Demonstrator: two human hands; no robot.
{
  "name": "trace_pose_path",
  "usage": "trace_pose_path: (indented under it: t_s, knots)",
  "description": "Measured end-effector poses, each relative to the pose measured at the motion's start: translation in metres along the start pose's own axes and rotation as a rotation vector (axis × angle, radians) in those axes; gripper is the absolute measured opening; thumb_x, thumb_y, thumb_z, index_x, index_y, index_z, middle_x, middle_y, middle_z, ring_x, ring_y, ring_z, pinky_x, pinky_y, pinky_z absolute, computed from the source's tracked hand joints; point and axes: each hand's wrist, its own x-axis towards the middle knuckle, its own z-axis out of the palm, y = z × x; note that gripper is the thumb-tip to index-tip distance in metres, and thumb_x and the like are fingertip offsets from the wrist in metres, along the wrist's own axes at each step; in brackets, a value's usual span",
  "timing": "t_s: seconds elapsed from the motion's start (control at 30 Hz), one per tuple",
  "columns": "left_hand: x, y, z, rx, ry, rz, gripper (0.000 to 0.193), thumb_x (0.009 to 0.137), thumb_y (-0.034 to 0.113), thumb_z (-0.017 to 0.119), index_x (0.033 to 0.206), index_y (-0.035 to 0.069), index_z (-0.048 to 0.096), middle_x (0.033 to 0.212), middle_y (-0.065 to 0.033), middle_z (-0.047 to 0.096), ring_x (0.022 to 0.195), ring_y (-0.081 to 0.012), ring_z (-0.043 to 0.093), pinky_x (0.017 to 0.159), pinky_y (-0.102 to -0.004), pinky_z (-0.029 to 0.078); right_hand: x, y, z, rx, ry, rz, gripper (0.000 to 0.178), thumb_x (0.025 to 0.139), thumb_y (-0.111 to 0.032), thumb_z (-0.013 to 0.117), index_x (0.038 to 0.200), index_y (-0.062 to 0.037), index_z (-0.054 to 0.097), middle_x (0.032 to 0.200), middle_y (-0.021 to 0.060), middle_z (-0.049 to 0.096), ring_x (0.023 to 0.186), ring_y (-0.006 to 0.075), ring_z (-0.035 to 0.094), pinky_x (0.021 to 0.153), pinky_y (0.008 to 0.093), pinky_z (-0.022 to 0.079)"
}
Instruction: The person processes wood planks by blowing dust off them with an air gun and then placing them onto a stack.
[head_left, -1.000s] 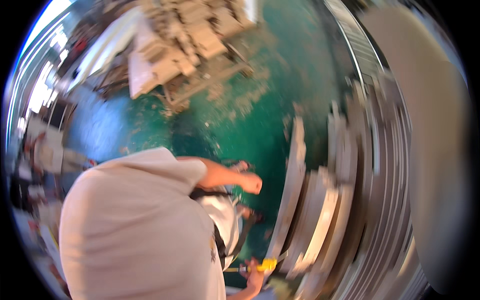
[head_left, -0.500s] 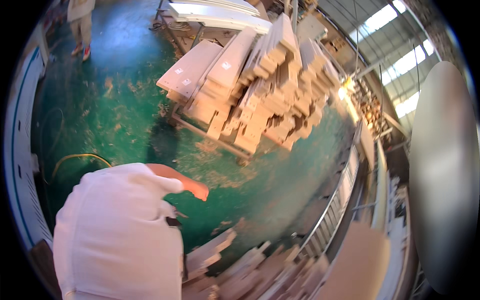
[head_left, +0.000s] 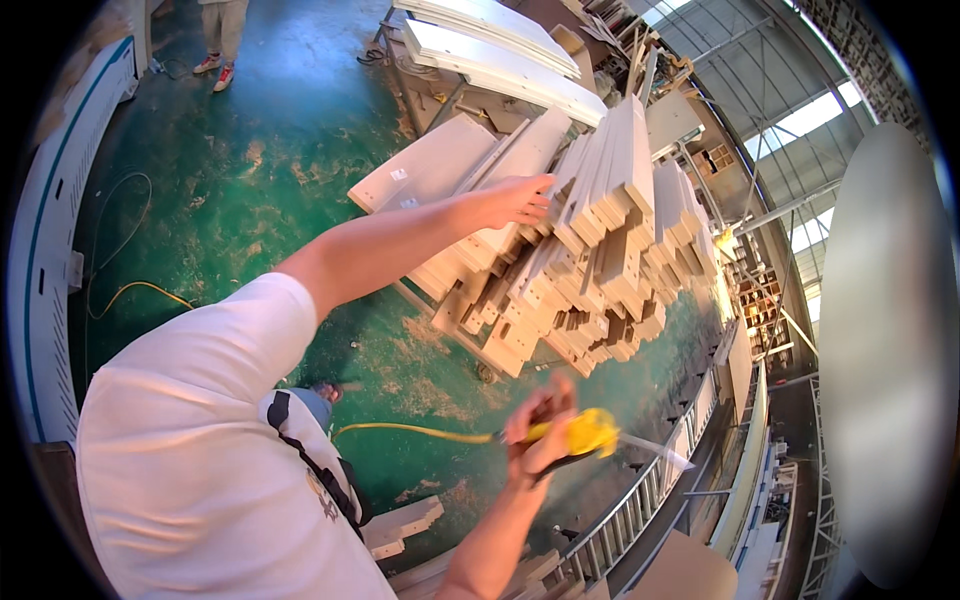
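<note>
My left hand reaches out over the stacked pale boards, fingers stretched and apart. Nothing shows in it, and I cannot tell whether it touches the wood. Lower down, my right hand is wrapped round a yellow air blow gun with a long thin nozzle pointing right. From its rear a yellow hose runs off to the left, toward my body. The right hand and the gun are slightly smeared by motion.
Long white panels lie on a rack behind the stack. A roller conveyor runs along the right. More boards lie low by my feet. A long white machine stands at left, and another person stands far left.
My left arm has stretched out over the boards. My right hand has come into view with the yellow air blow gun and its hose. The view has shifted, and the stack appears lower and farther right.
</note>
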Motion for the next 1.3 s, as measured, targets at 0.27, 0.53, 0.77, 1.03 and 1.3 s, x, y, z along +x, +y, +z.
trace_pose_path:
  t_s: [0.27,0.53,0.77,1.03,1.3]
  knots:
    - [0.106,-0.015,0.026,-0.227,-0.177,-0.329,0.091,0.097,0.067,0.059,0.160,0.007,0.035,0.152,-0.0191,0.050,0.129,-0.0330,0.057,0.107,-0.0490,0.048,0.237,-0.066,0.012,-0.438,0.283,-0.110,0.082,0.104,-0.071,0.042,0.161,-0.0133,0.035,0.157,0.0134,0.043,0.142,0.0263,0.045,0.117,0.0452,0.038]
    - [0.107,-0.023,0.056,-0.185,-0.103,-0.334,0.112,0.087,0.061,0.075,0.165,0.008,0.014,0.167,-0.0232,0.027,0.149,-0.0355,0.034,0.108,-0.0542,0.044,0.283,-0.049,0.009,-0.427,0.370,0.044,0.074,0.108,-0.062,0.043,0.165,-0.0163,0.029,0.163,0.0143,0.042,0.149,0.0277,0.042,0.123,0.0456,0.030]
    - [0.089,0.017,0.041,-0.112,-0.154,-0.321,0.128,0.083,0.059,0.080,0.168,0.008,-0.002,0.170,-0.0236,0.023,0.157,-0.0359,0.022,0.124,-0.0484,0.026,0.278,0.006,0.025,-0.512,0.451,-0.211,0.074,0.108,-0.063,0.041,0.165,-0.0196,0.023,0.161,0.0167,0.043,0.151,0.0319,0.039,0.124,0.0487,0.031]
    - [0.093,0.003,0.047,-0.085,-0.189,-0.242,0.124,0.087,0.053,0.082,0.167,0.006,0.000,0.165,-0.0240,0.032,0.151,-0.0358,0.036,0.120,-0.0474,0.035,0.313,-0.015,0.008,-0.073,0.509,-0.132,0.076,0.094,-0.077,0.056,0.137,-0.0144,0.049,0.147,0.0170,0.052,0.138,0.0326,0.048,0.121,0.0493,0.034]
    - [0.082,-0.001,0.045,-0.130,-0.152,-0.215,0.121,0.088,0.047,0.084,0.167,0.004,0.002,0.160,-0.0236,0.040,0.145,-0.0329,0.042,0.118,-0.0485,0.036,0.310,-0.033,0.002,-0.033,0.566,-0.067,0.078,0.092,-0.079,0.056,0.133,-0.0124,0.056,0.139,0.0162,0.058,0.128,0.0360,0.056,0.112,0.0556,0.043]
